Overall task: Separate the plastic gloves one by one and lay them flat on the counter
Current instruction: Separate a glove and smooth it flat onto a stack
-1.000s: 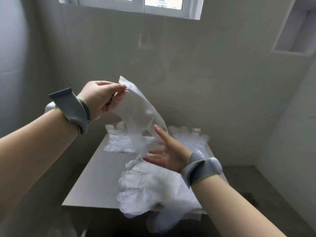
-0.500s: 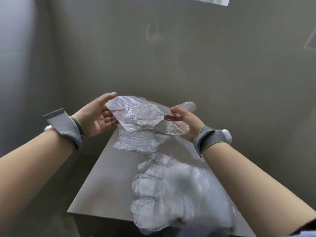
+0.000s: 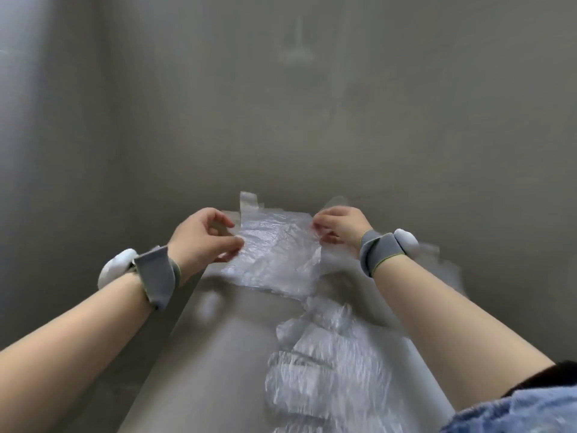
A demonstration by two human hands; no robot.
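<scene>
Where the view is closest, at the lower right corner, a fuzzy blue sleeve (image 3: 512, 410) is showing, and beside it a heap of clear plastic gloves (image 3: 324, 364) is lying crumpled on the smooth grey counter (image 3: 199, 354), their thin film wrinkling and catching white glints, the rounded finger shapes pointing left. Both bare forearms are reaching forward over the counter, each wearing a grey fabric wristband (image 3: 159, 276) with a white rounded pod on its outer side. Farther on, a single glove (image 3: 274, 254) is being held stretched between the hands at the counter's far end, its crinkled sheet looking nearly flat, low over the surface; whether it is touching is not clear. The left hand (image 3: 203, 239) is pinching its left edge between thumb and fingertips, and the right hand (image 3: 340, 229) is pinching the right edge likewise. Beyond them, blurred strips of film are sticking up against the plain matte grey wall (image 3: 312, 104).
</scene>
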